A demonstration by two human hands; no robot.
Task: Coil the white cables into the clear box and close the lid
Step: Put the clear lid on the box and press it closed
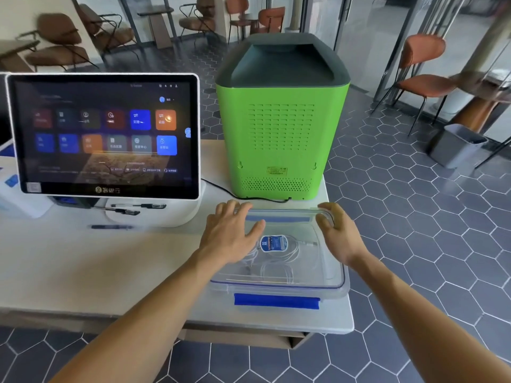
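The clear box (336, 286) stands at the table's near right corner with its clear lid (293, 225) lying on top. Through the lid I see coiled white cables (279, 268) under a round blue label (273, 243). A blue latch (276, 301) hangs at the near side, and another blue latch (276, 218) shows at the far side. My left hand (232, 230) lies flat on the lid's far left part, fingers spread. My right hand (336, 233) rests over the lid's far right corner, fingers curled on the rim.
A green machine (279, 128) stands right behind the box, its black cord (235, 193) running along the table. A touchscreen terminal (105, 134) is at the left, with pens (124, 210) beneath it. The table edge (351, 313) drops off just right of the box.
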